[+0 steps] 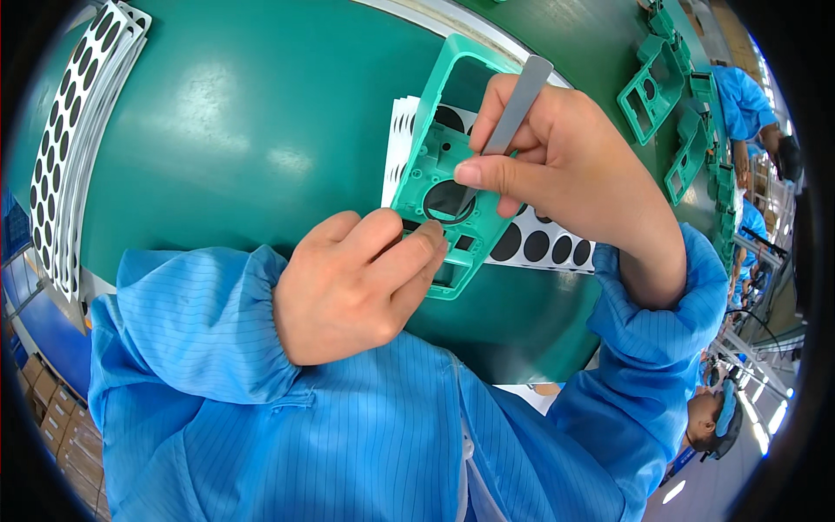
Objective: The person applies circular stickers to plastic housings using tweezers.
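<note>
A green plastic housing (416, 178) lies tilted on the worktable, over a white sheet of black round stickers (522, 244). My right hand (557, 165) pinches a pair of grey metal tweezers (519, 104) between thumb and fingers. Their tips point down at the round opening (450, 202) in the middle of the housing, where a dark disc shows. My left hand (361, 283) rests on the housing's near left side, fingers curled, with the index fingertip at the rim of that opening. What lies under the left fingers is hidden.
Stacked sheets of black oval stickers (74, 139) stand at the far left on the green worktable (235, 130). More green housings (652, 87) line the right side beyond a pale strip. Other people in blue (744, 100) are at the right edge. Cardboard boxes (56, 418) sit at lower left.
</note>
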A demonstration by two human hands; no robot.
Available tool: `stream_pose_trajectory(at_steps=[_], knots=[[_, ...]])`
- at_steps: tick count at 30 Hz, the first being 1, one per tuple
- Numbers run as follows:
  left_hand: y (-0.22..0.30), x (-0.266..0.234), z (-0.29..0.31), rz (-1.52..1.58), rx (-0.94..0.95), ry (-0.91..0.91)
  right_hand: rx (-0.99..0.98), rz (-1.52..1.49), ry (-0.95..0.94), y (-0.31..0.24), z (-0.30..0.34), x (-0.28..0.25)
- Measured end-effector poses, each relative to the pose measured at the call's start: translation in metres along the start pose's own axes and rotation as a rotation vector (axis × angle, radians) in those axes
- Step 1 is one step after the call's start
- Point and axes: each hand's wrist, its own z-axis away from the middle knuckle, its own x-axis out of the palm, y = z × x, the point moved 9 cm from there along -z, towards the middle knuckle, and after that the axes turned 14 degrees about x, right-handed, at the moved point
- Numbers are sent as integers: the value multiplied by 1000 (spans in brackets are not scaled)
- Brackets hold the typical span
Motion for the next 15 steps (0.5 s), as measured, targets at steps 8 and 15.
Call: stream_pose_trajectory(at_steps=[8,15], knots=[[-5,6,-1,-10,6,12,30,55,41,1,-6,-7],[-8,5,1,-14,6,25,-16,16,4,4,-11,-1]])
